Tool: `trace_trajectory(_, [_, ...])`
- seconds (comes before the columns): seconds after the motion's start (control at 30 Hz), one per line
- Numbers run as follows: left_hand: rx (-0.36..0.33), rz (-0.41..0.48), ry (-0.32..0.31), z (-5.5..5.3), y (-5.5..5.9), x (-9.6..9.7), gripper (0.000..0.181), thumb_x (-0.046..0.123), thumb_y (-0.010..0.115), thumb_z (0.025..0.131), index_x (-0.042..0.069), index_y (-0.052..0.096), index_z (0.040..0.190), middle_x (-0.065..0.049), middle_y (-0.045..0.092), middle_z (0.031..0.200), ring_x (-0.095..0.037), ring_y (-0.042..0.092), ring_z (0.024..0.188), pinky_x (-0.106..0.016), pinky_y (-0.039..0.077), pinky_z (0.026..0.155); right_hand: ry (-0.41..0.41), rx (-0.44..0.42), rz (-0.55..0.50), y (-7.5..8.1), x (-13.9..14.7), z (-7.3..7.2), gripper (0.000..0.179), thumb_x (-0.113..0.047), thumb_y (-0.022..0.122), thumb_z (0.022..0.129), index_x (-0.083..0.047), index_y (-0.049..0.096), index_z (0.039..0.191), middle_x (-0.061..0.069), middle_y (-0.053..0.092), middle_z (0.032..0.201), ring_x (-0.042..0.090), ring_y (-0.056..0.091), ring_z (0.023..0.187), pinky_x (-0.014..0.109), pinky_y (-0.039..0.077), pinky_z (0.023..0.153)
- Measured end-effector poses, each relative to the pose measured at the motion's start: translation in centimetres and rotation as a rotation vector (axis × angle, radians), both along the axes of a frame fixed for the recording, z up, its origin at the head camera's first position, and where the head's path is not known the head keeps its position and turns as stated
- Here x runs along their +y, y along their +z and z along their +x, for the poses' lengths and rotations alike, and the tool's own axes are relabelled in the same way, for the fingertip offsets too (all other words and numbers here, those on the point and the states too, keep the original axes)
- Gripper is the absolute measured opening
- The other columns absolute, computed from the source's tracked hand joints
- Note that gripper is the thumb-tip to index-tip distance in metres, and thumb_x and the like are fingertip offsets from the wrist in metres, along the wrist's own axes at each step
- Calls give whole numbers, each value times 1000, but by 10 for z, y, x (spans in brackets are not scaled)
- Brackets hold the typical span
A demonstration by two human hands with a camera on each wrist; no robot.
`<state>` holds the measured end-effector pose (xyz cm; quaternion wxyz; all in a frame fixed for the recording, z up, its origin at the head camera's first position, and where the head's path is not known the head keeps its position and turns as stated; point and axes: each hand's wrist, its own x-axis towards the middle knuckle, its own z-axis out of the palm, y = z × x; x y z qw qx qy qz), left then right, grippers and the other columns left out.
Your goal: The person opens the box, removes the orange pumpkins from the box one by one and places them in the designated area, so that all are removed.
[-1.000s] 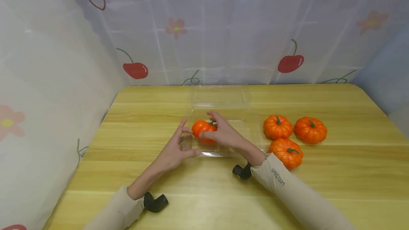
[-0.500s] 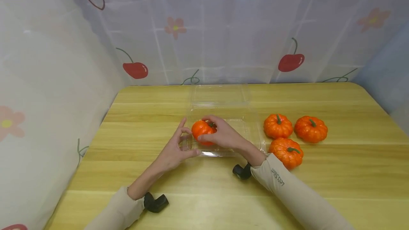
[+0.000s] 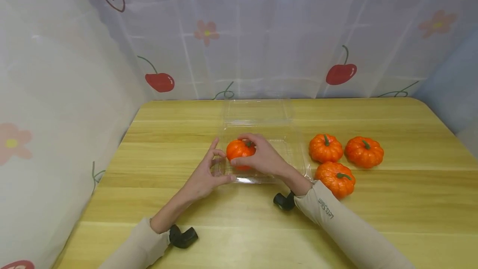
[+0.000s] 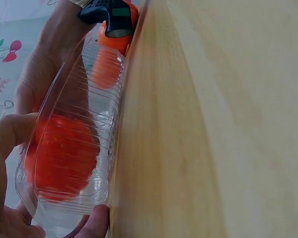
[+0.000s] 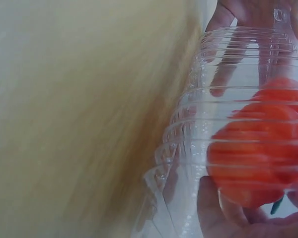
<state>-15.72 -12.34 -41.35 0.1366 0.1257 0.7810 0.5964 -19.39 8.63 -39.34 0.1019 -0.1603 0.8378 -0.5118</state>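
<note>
A small orange pumpkin [image 3: 237,149] with a green stem sits at the left end of a clear plastic clamshell box [image 3: 289,152]. My right hand [image 3: 266,157] reaches in from the right and grips it, thumb on the near side and fingers over the far side. Through the ribbed wall in the right wrist view, the pumpkin [image 5: 258,148] shows with fingertips against its lower part. My left hand [image 3: 203,173] holds the box's near left corner, thumb at the front rim and fingers along the left side. The left wrist view shows the box [image 4: 107,106] between its thumb and fingers.
Right of the box, three more orange pumpkins stand close together: one at the back [image 3: 325,148], one farther right [image 3: 364,152], one nearer [image 3: 336,179], close to the right sleeve. The box's lid [image 3: 257,110] lies folded back toward the patterned curtain [image 3: 261,53].
My right hand's raised index finger has come down and curled over the pumpkin's far side. My left hand stays on the box corner. The other pumpkins have not moved.
</note>
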Motion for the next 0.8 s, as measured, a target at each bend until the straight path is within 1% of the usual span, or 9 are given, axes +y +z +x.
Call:
trace_trajectory(0.13, [-1, 10, 0, -1, 0, 0, 58, 13, 82, 82, 9, 45, 127, 10, 2, 164, -34, 32, 141, -48, 43, 104, -35, 14, 10, 1, 1, 1, 67, -38, 84, 78, -13, 57, 134, 9, 50, 126, 27, 52, 107, 41, 51, 85])
trace_trajectory(0.2, [2, 15, 2, -1, 0, 0, 69, 11, 81, 82, 11, 40, 137, 5, 8, 163, -34, 32, 141, -49, 43, 104, -47, 26, 1, 2, 1, 1, 67, -41, 82, 79, -14, 57, 134, 9, 49, 126, 27, 51, 107, 41, 51, 85])
trace_trajectory(0.27, [5, 13, 3, -2, 0, 0, 71, 10, 81, 82, 11, 39, 139, 3, 9, 163, -34, 33, 141, -49, 43, 103, -54, 38, -15, 3, 1, 2, 66, -42, 81, 80, -14, 56, 134, 9, 49, 125, 27, 51, 106, 41, 51, 84])
trace_trajectory(0.37, [14, -11, 12, -1, 1, 1, 67, 11, 81, 82, 10, 42, 137, 3, 9, 163, -34, 34, 140, -48, 44, 102, -59, 53, -18, 5, 2, 2, 64, -40, 80, 81, -14, 56, 134, 9, 49, 123, 27, 52, 104, 41, 52, 83])
trace_trajectory(0.43, [14, -33, 18, -1, 3, 1, 56, 12, 81, 82, 8, 47, 126, 7, 4, 164, -34, 35, 140, -48, 46, 101, -57, 63, -9, 7, 4, 3, 65, -37, 81, 81, -13, 56, 135, 10, 48, 122, 28, 52, 103, 42, 51, 84])
trace_trajectory(0.5, [14, -49, 23, 0, 4, 1, 53, 13, 81, 82, 7, 49, 123, 7, 3, 165, -34, 35, 139, -47, 48, 98, -53, 76, 9, 9, 5, 4, 66, -34, 82, 80, -12, 56, 136, 11, 48, 122, 28, 53, 103, 43, 51, 85])
trace_trajectory(0.7, [-5, -36, 18, 1, 6, 1, 54, 14, 82, 81, 5, 49, 123, 8, 2, 165, -35, 35, 140, -44, 51, 94, -51, 122, 42, 14, 11, 10, 67, -31, 83, 78, -11, 56, 136, 12, 48, 123, 29, 53, 103, 44, 51, 86])
trace_trajectory(0.8, [-12, -21, 15, 0, 5, 0, 57, 15, 83, 80, 4, 48, 124, 8, 2, 165, -34, 35, 139, -43, 52, 94, -51, 166, 59, 17, 14, 14, 68, -29, 84, 77, -10, 56, 135, 13, 48, 124, 29, 54, 103, 45, 52, 86])
